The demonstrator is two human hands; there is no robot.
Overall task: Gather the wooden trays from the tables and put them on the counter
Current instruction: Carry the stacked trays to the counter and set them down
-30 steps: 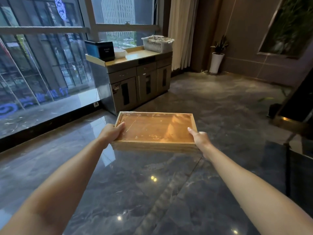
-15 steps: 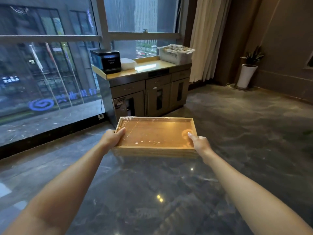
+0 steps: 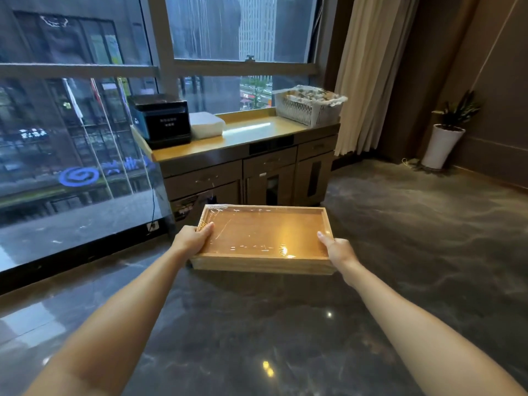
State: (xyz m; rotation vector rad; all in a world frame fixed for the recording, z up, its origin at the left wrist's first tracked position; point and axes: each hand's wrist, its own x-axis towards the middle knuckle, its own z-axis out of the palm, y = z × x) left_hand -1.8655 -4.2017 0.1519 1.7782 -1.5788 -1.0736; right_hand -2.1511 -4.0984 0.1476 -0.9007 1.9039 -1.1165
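Observation:
I hold a stack of wooden trays [image 3: 264, 238], the top one wrapped in clear film, level in front of me above the dark floor. My left hand [image 3: 192, 239] grips the left edge with the thumb over the rim. My right hand [image 3: 337, 248] grips the right edge the same way. The counter [image 3: 251, 131], a yellow-topped cabinet by the window, stands straight ahead beyond the trays, with a bare stretch of top in its middle.
On the counter sit a black appliance [image 3: 163, 120] at the left, a white folded stack [image 3: 206, 124] beside it and a white basket [image 3: 310, 105] at the right. A beige curtain [image 3: 368, 70] and a potted plant [image 3: 444, 135] stand to the right. Glossy marble floor lies all around.
The counter has grown larger and shifted towards the centre of view as I moved closer. Both hands keep the same hold on the trays.

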